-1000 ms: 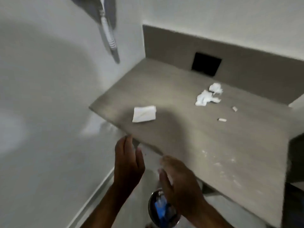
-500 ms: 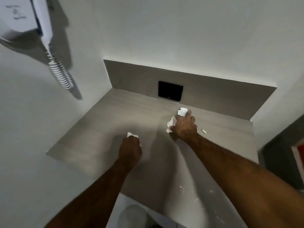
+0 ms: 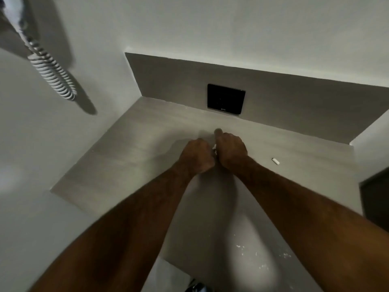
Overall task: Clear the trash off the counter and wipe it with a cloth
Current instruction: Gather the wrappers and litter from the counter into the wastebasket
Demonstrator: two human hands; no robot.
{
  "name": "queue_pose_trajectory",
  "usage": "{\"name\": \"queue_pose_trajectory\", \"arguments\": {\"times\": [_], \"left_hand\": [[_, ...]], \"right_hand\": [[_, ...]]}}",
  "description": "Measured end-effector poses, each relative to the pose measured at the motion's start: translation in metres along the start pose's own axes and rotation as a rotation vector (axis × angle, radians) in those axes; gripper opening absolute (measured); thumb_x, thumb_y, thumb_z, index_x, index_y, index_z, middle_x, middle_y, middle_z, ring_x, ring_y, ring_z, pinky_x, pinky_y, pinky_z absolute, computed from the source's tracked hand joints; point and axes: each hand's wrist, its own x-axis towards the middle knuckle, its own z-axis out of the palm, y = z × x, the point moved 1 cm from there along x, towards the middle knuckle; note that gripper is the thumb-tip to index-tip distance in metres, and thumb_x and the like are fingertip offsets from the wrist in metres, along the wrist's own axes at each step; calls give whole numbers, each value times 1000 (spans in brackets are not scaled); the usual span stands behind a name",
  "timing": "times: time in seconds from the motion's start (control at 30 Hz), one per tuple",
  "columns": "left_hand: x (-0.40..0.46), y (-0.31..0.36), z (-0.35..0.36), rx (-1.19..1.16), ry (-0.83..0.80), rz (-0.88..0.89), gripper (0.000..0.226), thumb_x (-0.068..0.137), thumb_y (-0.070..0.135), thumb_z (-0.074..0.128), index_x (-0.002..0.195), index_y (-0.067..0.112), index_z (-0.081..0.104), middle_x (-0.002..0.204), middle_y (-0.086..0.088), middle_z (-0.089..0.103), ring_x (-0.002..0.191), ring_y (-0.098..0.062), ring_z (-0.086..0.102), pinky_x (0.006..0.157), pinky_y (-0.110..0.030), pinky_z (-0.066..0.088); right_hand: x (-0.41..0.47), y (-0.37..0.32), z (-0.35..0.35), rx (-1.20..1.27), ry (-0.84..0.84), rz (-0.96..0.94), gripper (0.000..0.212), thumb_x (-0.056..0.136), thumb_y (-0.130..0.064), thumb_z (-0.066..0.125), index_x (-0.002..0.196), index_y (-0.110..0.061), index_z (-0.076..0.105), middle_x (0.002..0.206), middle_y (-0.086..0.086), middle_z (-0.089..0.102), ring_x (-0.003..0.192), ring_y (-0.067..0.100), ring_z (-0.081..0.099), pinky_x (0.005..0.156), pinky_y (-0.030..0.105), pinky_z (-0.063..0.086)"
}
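Bench, frame centre: left hand and right hand now together, each grip fisted on gathered paper trash. One scrap remains centre-right; white specks lower right. Wiping not begun.

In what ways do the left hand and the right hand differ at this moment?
The left hand is a tight fist with no finger sticking out; the right hand is also curled, but one digit points toward the back panel. The left hand sits nearer the camera, the right hand slightly farther along the counter. Both are closed, side by side, with a bit of white paper showing between them.
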Motion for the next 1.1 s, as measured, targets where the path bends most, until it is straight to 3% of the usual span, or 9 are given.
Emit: {"name": "queue_pose_trajectory", "arguments": {"times": [0.17,0.3,0.37,0.5,0.6,0.7,0.83,1.0,1.1], "left_hand": [[-15,-8,-16,-97,-103,-59,24,78,15,69,98,6,78,105,-12,77,102,-25,70,89,-29,54],[-112,-21,-13,-211,280,-123,17,78,24,76,90,13,80,99,-7,77,97,-19,69,84,-21,46],[-193,-34,4,-315,495,-96,16,78,33,75,87,20,79,93,5,74,89,-5,67,78,-12,48],[-342,-51,100,-554,557,-193,16,73,17,79,85,28,76,99,10,70,88,6,69,68,-2,51],[-402,-56,211,-644,424,-456,19,67,2,82,79,17,78,91,5,70,75,-3,72,61,-24,62],[-415,-71,315,-652,121,-767,7,75,10,81,81,9,76,84,-4,74,74,-19,73,69,-37,62],[-386,-101,402,-597,-6,-754,10,84,20,69,91,19,75,89,-2,79,77,-11,70,64,6,40],[-363,-126,463,-514,-393,-633,52,93,15,56,144,13,46,150,-12,48,135,-27,49,110,-26,39],[-362,-125,442,-503,-396,-593,51,89,4,51,139,14,52,149,-9,50,133,-25,50,105,-22,39]], "right_hand": [[-33,-20,-20,323,-63,181,40,88,-14,65,123,-6,47,117,17,65,106,33,63,91,43,54],[-140,-39,-26,657,221,160,17,83,-10,65,81,-21,52,70,-10,57,68,-3,58,60,6,39],[-218,-54,-14,776,278,93,18,81,-16,62,72,-23,47,66,-9,55,65,-4,56,55,8,41],[-355,-74,80,913,-101,175,13,68,-31,60,78,-40,61,91,-21,67,81,-2,65,75,23,52],[-398,-49,192,821,-462,378,24,91,-21,60,99,-44,62,125,-23,60,117,3,58,104,38,42],[-402,-5,297,587,-600,529,29,92,-17,57,118,-26,64,129,4,59,114,24,61,96,43,53],[-389,33,388,474,-564,491,28,87,-20,65,115,-23,69,116,7,72,106,27,66,83,21,42],[-386,37,440,483,-617,496,50,80,-21,73,126,-16,55,119,11,69,104,32,65,77,27,49],[-387,23,429,527,-587,381,57,86,-4,61,140,-19,46,131,11,61,116,28,60,78,18,46]]}}
